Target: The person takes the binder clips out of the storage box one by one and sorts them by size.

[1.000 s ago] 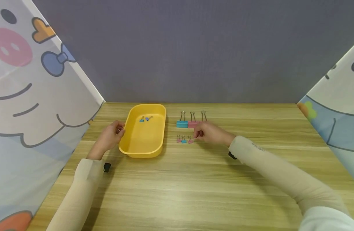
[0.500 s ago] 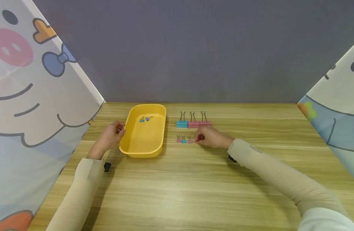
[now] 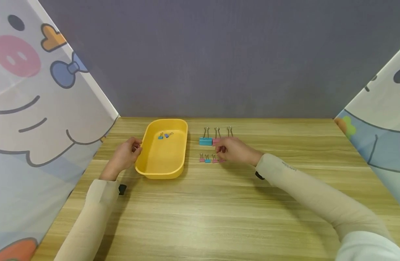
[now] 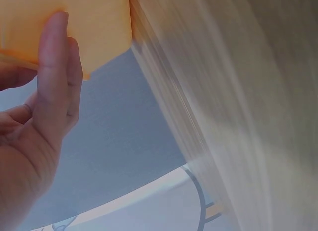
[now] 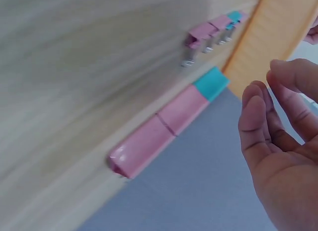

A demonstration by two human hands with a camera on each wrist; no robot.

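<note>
My left hand [image 3: 124, 155] pinches the left rim of a yellow tray [image 3: 162, 175]; in the left wrist view its fingers lie along the tray's outer wall [image 4: 102, 35]. My right hand [image 3: 237, 150] hovers just over a row of small binder clips, fingers loosely bent and nothing between them. That row has a blue clip [image 3: 207, 161] among pink ones [image 5: 202, 31]. Behind it stand large binder clips side by side, a blue one [image 3: 205, 141] and two pink ones [image 5: 141, 146]. The hand hides most of the pink pair in the head view.
Inside the tray lie two small binder clips, a blue one [image 3: 160, 137] and a bluish-purple one [image 3: 166, 135]. A grey panel [image 3: 226, 65] rises behind the wooden table [image 3: 193, 217]. Cartoon-printed sheets [image 3: 46, 137] flank both sides.
My right hand has set down a small pink binder clip at the right end of the small row and drawn its fingers up off it. My left hand stays on the tray rim.
</note>
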